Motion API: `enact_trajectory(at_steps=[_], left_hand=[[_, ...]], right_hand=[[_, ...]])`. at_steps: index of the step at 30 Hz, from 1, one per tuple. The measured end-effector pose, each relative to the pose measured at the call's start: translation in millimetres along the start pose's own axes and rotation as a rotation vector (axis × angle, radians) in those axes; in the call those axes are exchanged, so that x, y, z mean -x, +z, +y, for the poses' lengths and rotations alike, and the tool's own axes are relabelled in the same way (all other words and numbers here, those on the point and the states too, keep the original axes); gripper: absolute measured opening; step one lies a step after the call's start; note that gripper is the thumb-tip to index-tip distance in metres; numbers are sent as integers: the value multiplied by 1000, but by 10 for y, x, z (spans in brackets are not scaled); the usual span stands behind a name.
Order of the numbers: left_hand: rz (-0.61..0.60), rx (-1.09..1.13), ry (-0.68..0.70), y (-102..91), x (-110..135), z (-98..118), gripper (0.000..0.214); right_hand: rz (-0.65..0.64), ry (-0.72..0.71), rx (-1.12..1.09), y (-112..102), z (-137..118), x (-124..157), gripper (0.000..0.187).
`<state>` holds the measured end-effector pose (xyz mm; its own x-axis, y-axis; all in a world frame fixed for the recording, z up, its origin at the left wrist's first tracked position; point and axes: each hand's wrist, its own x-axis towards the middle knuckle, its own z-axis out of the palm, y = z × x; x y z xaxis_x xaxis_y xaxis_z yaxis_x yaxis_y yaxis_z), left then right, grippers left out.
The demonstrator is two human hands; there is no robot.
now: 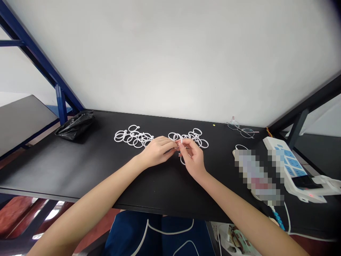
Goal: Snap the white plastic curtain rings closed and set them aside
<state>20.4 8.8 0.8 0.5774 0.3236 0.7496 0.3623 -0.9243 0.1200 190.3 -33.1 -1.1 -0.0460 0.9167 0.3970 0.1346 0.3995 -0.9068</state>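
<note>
Both hands meet over the middle of the black table, fingertips together. My left hand (159, 151) is closed in a pinch, its fingertips at a white ring (174, 137). Thumb and forefinger of my right hand (194, 158) press on the same small spot of the ring, which is partly hidden by the fingers. Another white ring (182, 160) shows under my right hand, mostly covered. A pile of white rings with small knobs (135, 137) lies left of my hands. A second pile (197, 137) lies just behind my right hand.
A black plastic bag (76, 125) rests at the table's far left. Eyeglasses (241, 128) lie at the back right, near a small yellow-green speck (214, 125). At the right are a blurred-out phone (257, 177) and a white power strip (289, 163) with cables. Blue frame bars (45, 62) rise at left.
</note>
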Motion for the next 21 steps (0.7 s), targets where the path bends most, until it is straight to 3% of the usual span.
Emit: enact_trajectory(at_steps=[5, 21], left_hand=[[1, 22, -39, 7, 0, -3, 6], [-62, 142, -150, 2, -5, 23, 17]], right_hand=[[-9, -39, 26, -7, -4, 3, 14], [-30, 25, 23, -2, 18, -1, 17]])
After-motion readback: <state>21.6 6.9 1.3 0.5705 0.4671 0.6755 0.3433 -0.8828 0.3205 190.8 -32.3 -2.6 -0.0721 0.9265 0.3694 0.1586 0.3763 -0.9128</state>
